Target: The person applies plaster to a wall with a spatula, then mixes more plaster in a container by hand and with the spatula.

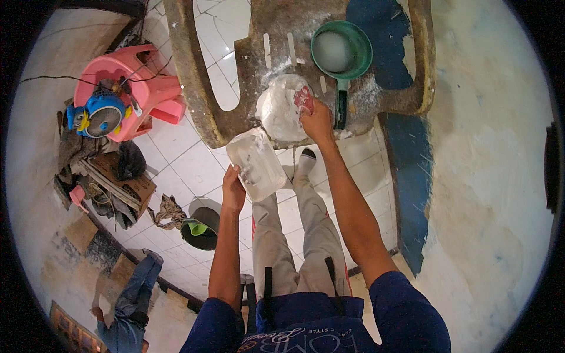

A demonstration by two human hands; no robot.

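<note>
Worn brown slotted slab [250,69]: lying ahead, with white dust scattered on top.
Pink plastic chair [165,89]: standing to the left of the slab.
Round green dipper with long handle [365,57]: resting on the slab, containing something whitish.
White powdery heap [278,115]: lying at the slab's near edge, left of the dipper's handle.
Clear rectangular plastic container [259,167]: held just beside the heap, on its near side, open face showing.
Left hand [233,189]: clamped on the container's left edge.
Right hand [318,122]: closed on a small red-and-white patterned piece [303,98].
Patterned piece: held over the heap; cannot tell if touching.
</note>
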